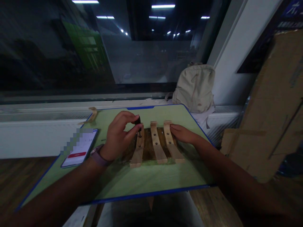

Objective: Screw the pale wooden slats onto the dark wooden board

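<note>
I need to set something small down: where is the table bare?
Bare: the table's front strip, between the three wooden pieces and the blue front edge, and a narrower strip behind the pieces. Crowded: the middle, around the left hand and right hand, and the left side by the phone.

L grip [119, 134] holds blk tool [138, 120] at L-most of 3 wood pcs [137, 154].

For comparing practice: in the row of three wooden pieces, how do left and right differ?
The left piece slants left toward its near end; the right piece slants right. The left hand holds a dark tool at the left piece; the right hand touches the right piece. Both show two holes.
</note>
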### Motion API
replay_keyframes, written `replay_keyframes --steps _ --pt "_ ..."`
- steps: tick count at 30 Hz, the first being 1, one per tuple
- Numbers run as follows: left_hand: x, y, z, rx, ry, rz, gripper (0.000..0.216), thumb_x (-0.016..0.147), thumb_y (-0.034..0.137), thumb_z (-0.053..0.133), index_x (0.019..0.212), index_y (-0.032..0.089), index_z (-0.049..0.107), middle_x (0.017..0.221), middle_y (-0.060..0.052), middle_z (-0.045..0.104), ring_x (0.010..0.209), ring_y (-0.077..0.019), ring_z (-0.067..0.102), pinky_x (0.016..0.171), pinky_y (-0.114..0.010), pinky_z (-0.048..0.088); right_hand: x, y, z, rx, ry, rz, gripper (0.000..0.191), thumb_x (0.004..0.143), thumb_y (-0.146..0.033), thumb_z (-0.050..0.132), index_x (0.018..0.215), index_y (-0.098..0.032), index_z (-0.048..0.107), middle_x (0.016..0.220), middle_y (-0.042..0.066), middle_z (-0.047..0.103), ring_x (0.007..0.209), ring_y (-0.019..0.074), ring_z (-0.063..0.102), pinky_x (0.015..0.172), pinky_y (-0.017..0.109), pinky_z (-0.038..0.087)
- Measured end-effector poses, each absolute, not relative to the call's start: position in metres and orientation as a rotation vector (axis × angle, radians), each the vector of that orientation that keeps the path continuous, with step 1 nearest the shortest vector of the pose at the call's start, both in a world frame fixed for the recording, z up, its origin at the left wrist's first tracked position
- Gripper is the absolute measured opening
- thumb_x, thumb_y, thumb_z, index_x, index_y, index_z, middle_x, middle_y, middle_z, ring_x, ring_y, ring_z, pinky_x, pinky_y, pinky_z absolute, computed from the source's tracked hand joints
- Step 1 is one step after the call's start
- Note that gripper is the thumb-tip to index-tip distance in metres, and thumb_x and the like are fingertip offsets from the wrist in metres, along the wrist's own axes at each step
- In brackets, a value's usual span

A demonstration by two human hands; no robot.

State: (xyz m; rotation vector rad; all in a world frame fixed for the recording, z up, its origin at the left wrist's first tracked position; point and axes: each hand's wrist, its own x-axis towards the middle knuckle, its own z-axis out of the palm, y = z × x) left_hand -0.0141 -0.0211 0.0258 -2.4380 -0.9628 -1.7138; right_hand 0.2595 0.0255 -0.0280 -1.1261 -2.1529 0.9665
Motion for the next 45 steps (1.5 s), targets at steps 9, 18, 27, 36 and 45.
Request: replay_keyframes --steps 9,18,27,36,45 --pt "-0.019 -0.014 0.071 -2.541 -1.216 -1.262 0.015 0.083 0.034 0.066 0.082 0.02 0.059 0.074 0.0 0.068 0.061 -0.016 0.065 0.054 -0.025 0.047 0.26 0.028 -0.032 -1.121 -2.189 0.898 0.038 0.096 -0.038 0.036 0.1 -0.016 0.067 0.105 0.01 0.071 0.101 0.0231 0.064 0.096 0.038 0.046" --pt "-0.033 -0.012 0.065 -2.782 -1.216 -1.531 0.014 0.086 0.03 0.063 0.095 0.019 0.064 0.098 -0.007 0.07 0.087 -0.019 0.069 0.071 -0.029 0.059 0.261 0.025 -0.029 -1.146 -2.204 0.89 0.036 0.096 -0.035 0.037 0.103 -0.016 0.066 0.11 0.01 0.071 0.104 0.0232 0.063 0.1 0.04 0.045" --pt "-0.027 0.0 0.041 -2.649 -1.215 -1.856 0.017 0.082 0.026 0.07 0.096 0.019 0.065 0.093 -0.004 0.065 0.081 -0.0138 0.064 0.072 -0.026 0.056 0.261 0.027 -0.031 -1.136 -2.179 0.907 0.035 0.095 -0.039 0.039 0.101 -0.019 0.068 0.107 0.007 0.072 0.1 0.0225 0.064 0.098 0.038 0.047" --pt "-0.034 -0.001 0.05 -2.799 -0.999 -1.8 0.013 0.08 0.023 0.071 0.088 0.02 0.061 0.091 -0.004 0.063 0.089 -0.0168 0.063 0.078 -0.031 0.054 0.261 0.027 -0.03 -1.117 -2.172 0.952 0.039 0.095 -0.043 0.038 0.104 -0.019 0.067 0.109 0.007 0.072 0.101 0.0231 0.065 0.099 0.041 0.046" --pt "-0.031 -0.011 0.056 -2.873 -1.056 -1.786 0.01 0.086 0.023 0.064 0.095 0.02 0.066 0.102 -0.007 0.07 0.098 -0.0195 0.067 0.089 -0.037 0.056 0.262 0.026 -0.03 -1.121 -2.171 0.953 0.037 0.095 -0.041 0.038 0.105 -0.019 0.067 0.11 0.008 0.071 0.104 0.0232 0.063 0.099 0.038 0.045"
